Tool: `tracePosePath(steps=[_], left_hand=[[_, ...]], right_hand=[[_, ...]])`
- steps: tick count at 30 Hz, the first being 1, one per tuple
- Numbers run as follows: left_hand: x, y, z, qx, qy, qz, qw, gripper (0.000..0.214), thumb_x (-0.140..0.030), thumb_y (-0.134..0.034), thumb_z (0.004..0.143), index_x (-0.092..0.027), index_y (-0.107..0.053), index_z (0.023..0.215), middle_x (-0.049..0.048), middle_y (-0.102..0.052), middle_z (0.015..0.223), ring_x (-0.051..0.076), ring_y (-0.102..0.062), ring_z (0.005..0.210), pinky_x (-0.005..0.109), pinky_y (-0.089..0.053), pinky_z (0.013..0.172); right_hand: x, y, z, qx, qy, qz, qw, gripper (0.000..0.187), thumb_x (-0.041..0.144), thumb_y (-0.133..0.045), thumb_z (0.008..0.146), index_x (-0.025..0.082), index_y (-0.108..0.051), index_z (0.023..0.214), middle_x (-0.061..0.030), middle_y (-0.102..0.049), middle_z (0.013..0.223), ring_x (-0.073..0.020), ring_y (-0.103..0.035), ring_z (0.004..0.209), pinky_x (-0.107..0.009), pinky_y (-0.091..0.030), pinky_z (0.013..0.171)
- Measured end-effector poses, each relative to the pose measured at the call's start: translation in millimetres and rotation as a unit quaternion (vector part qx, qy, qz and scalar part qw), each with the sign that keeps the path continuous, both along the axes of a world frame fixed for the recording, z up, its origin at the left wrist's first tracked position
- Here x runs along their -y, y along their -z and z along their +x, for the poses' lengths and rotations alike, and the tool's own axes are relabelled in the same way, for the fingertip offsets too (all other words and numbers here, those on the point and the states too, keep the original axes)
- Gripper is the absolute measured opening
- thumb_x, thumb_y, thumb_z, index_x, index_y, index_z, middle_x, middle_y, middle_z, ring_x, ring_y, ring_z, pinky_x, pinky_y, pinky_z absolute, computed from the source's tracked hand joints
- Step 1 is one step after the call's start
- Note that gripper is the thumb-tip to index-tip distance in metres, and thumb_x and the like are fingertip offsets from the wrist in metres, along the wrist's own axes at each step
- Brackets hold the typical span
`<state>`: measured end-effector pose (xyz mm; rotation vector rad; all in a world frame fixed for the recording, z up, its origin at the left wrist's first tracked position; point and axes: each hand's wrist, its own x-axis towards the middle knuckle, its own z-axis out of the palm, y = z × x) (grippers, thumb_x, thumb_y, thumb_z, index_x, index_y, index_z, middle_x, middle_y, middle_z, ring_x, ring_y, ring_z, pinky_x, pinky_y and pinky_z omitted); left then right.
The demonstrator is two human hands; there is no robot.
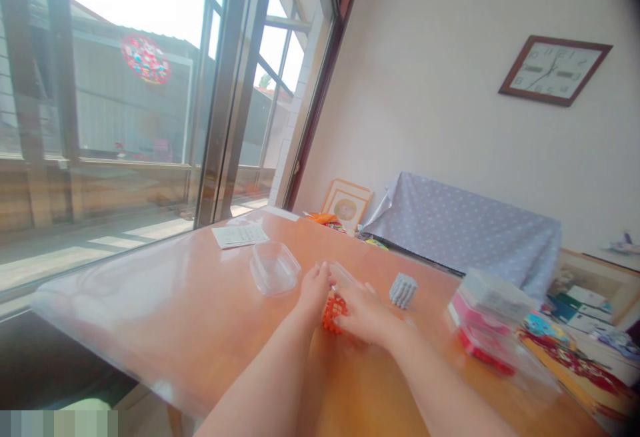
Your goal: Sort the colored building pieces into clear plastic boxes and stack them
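Between my hands is a small orange-red block (334,314) with an open lattice surface, standing on the table. My left hand (314,288) is curled along its left and far side, fingers drawn together. From the right, my right hand (361,309) grips the block, with the thumb across its near face. Part of the block is hidden by my fingers. A clear plastic lid or shallow tray (345,276) lies just beyond my hands, partly covered. To the right stands a grey, knobbly cube (403,290) that neither hand touches.
On the brown table (200,330), a clear container (273,270) sits left of my hands, near a printed paper (240,235). Stacked plastic boxes (493,304), one pink and one red, stand on the right. A window lines the left side.
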<state>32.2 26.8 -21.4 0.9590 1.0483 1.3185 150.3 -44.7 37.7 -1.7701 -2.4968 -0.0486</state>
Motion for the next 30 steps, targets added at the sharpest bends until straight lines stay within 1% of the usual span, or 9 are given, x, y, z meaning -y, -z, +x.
tracePosePath(steps=[3, 7, 10, 12, 16, 20, 24, 27, 30], left_hand=[[0.2, -1.0, -0.5, -0.008, 0.005, 0.000, 1.000, 0.042, -0.052, -0.048, 0.092, -0.014, -0.065, 0.096, 0.0158, -0.073, 0.088, 0.024, -0.068, 0.084, 0.032, -0.048, 0.072], [1.9, -2.7, -0.7, -0.015, 0.012, -0.003, 1.000, 0.042, -0.051, -0.048, 0.092, -0.014, -0.065, 0.098, 0.0159, -0.074, 0.090, 0.024, -0.068, 0.087, 0.032, -0.048, 0.073], [2.8, -3.0, 0.1, -0.013, 0.016, -0.005, 1.000, 0.043, -0.053, -0.048, 0.091, -0.014, -0.065, 0.100, 0.0155, -0.074, 0.091, 0.024, -0.068, 0.088, 0.032, -0.047, 0.074], [3.3, -2.7, 0.7, -0.012, 0.017, -0.003, 1.000, 0.045, -0.055, -0.049, 0.090, -0.014, -0.066, 0.101, 0.0155, -0.074, 0.091, 0.024, -0.068, 0.088, 0.033, -0.047, 0.075], [4.0, -1.8, 0.9, -0.011, 0.018, 0.006, 1.000, 0.047, -0.058, -0.052, 0.088, -0.015, -0.066, 0.099, 0.0146, -0.074, 0.088, 0.024, -0.068, 0.085, 0.033, -0.048, 0.075], [3.4, -1.2, 0.0, -0.022, 0.015, 0.007, 1.000, 0.044, -0.056, -0.052, 0.088, -0.015, -0.065, 0.095, 0.0137, -0.074, 0.086, 0.023, -0.068, 0.082, 0.033, -0.048, 0.074], [2.5, -0.6, 0.1, -0.030, 0.016, 0.011, 0.999, 0.043, -0.055, -0.051, 0.089, -0.015, -0.065, 0.093, 0.0137, -0.074, 0.085, 0.023, -0.068, 0.081, 0.033, -0.048, 0.074], [2.0, -1.0, 0.8, -0.024, 0.013, 0.013, 1.000, 0.042, -0.054, -0.051, 0.089, -0.014, -0.065, 0.094, 0.0141, -0.074, 0.085, 0.024, -0.068, 0.083, 0.033, -0.048, 0.073], [1.3, -1.6, 0.9, -0.017, 0.009, 0.008, 1.000, 0.042, -0.054, -0.051, 0.089, -0.014, -0.065, 0.094, 0.0152, -0.074, 0.087, 0.024, -0.069, 0.084, 0.033, -0.048, 0.073]], right_hand=[[8.7, -14.9, 16.4, -0.056, 0.014, 0.034, 0.998, 0.037, 0.030, -0.063, 0.079, 0.028, -0.068, 0.116, -0.0051, -0.070, 0.109, -0.0247, -0.057, 0.104, -0.034, -0.039, 0.090], [17.0, -23.4, 60.7, -0.076, 0.051, 0.033, 0.995, 0.031, 0.031, -0.062, 0.080, 0.025, -0.070, 0.110, -0.0048, -0.071, 0.102, -0.0229, -0.059, 0.101, -0.032, -0.041, 0.088], [21.1, -19.1, 96.8, -0.058, 0.104, 0.014, 0.993, 0.031, 0.032, -0.064, 0.078, 0.024, -0.071, 0.106, -0.0057, -0.071, 0.099, -0.0227, -0.061, 0.098, -0.030, -0.042, 0.085], [23.9, -13.1, 115.2, -0.048, 0.131, 0.002, 0.990, 0.031, 0.032, -0.065, 0.076, 0.024, -0.071, 0.106, -0.0057, -0.070, 0.100, -0.0220, -0.062, 0.096, -0.029, -0.042, 0.082], [28.6, 0.2, 134.2, -0.040, 0.160, -0.014, 0.986, 0.031, 0.030, -0.065, 0.075, 0.025, -0.072, 0.104, -0.0056, -0.069, 0.099, -0.0210, -0.063, 0.091, -0.028, -0.042, 0.077], [28.5, 9.0, 142.3, -0.046, 0.158, -0.015, 0.986, 0.035, 0.032, -0.065, 0.074, 0.027, -0.071, 0.108, -0.0060, -0.069, 0.105, -0.0233, -0.063, 0.098, -0.030, -0.042, 0.082], [24.6, 8.5, 140.2, -0.066, 0.162, -0.001, 0.984, 0.036, 0.031, -0.062, 0.077, 0.025, -0.070, 0.112, -0.0074, -0.069, 0.110, -0.0242, -0.061, 0.105, -0.032, -0.042, 0.089], [23.3, 2.3, 121.3, -0.084, 0.134, 0.019, 0.987, 0.033, 0.030, -0.059, 0.080, 0.023, -0.070, 0.110, -0.0073, -0.071, 0.110, -0.0242, -0.060, 0.107, -0.033, -0.042, 0.091], [24.7, -4.4, 86.1, -0.109, 0.081, 0.043, 0.990, 0.030, 0.027, -0.055, 0.083, 0.023, -0.070, 0.108, -0.0060, -0.071, 0.109, -0.0230, -0.060, 0.106, -0.032, -0.041, 0.092]])
